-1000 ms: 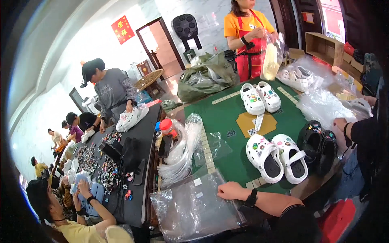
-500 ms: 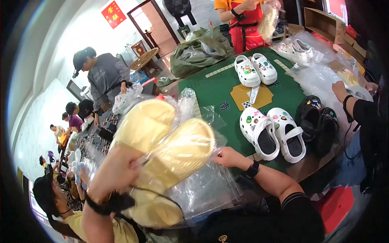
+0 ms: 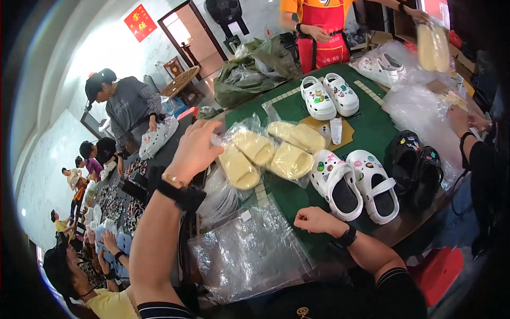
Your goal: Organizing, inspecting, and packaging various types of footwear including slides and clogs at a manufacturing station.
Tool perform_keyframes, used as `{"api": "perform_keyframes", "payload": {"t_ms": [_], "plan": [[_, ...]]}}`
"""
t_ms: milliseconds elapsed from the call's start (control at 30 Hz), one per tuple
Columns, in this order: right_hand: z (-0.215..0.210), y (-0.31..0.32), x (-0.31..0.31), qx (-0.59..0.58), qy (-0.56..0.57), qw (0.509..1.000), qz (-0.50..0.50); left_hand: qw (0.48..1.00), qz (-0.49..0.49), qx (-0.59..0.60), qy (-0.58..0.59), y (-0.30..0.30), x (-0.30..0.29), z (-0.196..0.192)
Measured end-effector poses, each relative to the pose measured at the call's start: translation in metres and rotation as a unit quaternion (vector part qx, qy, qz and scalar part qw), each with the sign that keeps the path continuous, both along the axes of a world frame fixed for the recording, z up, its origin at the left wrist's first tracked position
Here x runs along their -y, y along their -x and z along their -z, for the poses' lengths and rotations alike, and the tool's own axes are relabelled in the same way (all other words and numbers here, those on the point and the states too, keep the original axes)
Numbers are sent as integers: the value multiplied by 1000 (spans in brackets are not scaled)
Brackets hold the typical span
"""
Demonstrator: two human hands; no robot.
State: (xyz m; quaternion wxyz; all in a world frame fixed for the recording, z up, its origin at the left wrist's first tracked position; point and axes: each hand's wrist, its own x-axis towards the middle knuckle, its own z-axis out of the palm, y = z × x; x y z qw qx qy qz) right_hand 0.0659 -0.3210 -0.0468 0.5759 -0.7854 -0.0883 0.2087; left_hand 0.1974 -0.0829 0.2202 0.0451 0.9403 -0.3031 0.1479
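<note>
Pale yellow slippers point(image 3: 291, 161) in clear plastic bags lie on the left part of the green table point(image 3: 287, 199). My left hand point(image 3: 195, 150) is just left of a bagged yellow slipper point(image 3: 239, 169), its thumb and fingers apart beside the bag's edge. Over the table's near side, my right hand point(image 3: 319, 220) has its fingers curled in, with nothing visible in them. Below and between my hands is a flat stack of clear plastic bags point(image 3: 247, 250). White clogs with colourful charms point(image 3: 340, 186) stand close beyond my right hand.
Another white pair of clogs point(image 3: 321, 99) stands farther back, and black clogs point(image 3: 406, 162) sit at the right. A person in a red apron point(image 3: 324, 45) holds bagged yellow slippers point(image 3: 433, 48). Other people work along the left table; a red stool point(image 3: 438, 274) is at lower right.
The bagged yellow slippers went from my hands to the table, away from me. My left hand moved forward and let go; my right hand released the bag. The apron wearer's slippers moved right.
</note>
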Motion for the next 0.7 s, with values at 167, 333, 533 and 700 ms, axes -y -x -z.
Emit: {"api": "perform_keyframes", "payload": {"t_ms": [167, 333, 533, 700], "plan": [[-6, -2, 1, 96, 42, 994, -7, 979, 18, -185, 79, 69, -25, -16], [-39, -7, -3, 217, 48, 972, 83, 931, 6, -361, 61, 158, -51, -17], [-20, -36, -1, 166, 123, 951, 228, 872, 25, -476, 107, 208, -76, -1], [21, -57, -18, -113, -272, 905, 306, 836, 59, -530, 129, 221, -104, 43]]}}
